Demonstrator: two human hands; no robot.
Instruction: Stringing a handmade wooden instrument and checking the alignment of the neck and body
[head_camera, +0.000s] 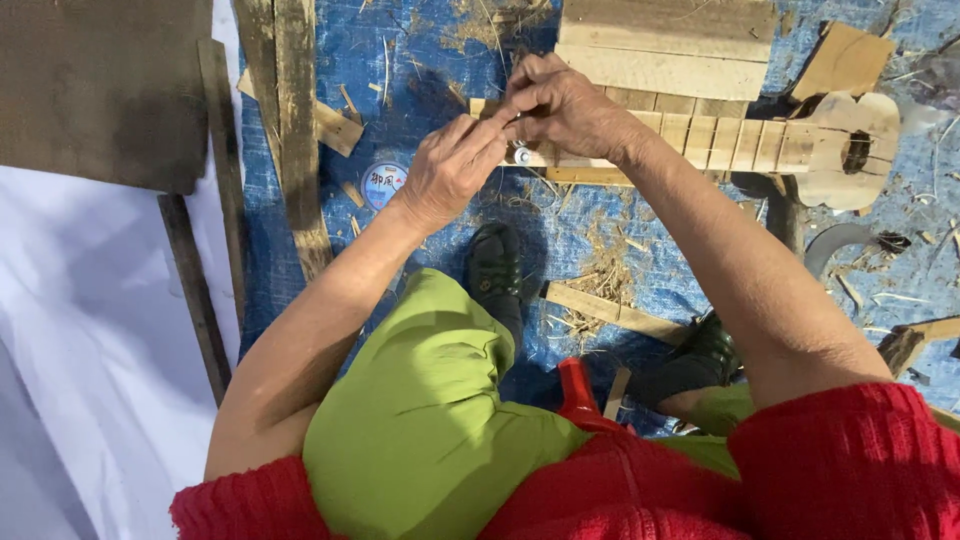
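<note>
We look down as both hands meet at the head end of a small unfinished wooden guitar (800, 145), which lies across the blue tarp (320, 60) in front of our knees, its body away to the right. The left hand (448, 170) is pinched together at the fingertips, on what we cannot tell; the right hand (560, 105) is curled closed over the end of the neck, beside a small silvery peg (521, 155). Whether a string runs between them is too fine to see. To our eye the work wants a steady neck, fingertips kept close to the peg, and slow, even tension rather than a tug. By our count: one guitar, one round blue-rimmed spool (383, 184) just left of the hands, two dark shoes (495, 265) on the tarp, one dark board (100, 90) at upper left, a stack of pale planks (665, 45) above the neck, and two long weathered slats (295, 130) lying side by side.
</note>
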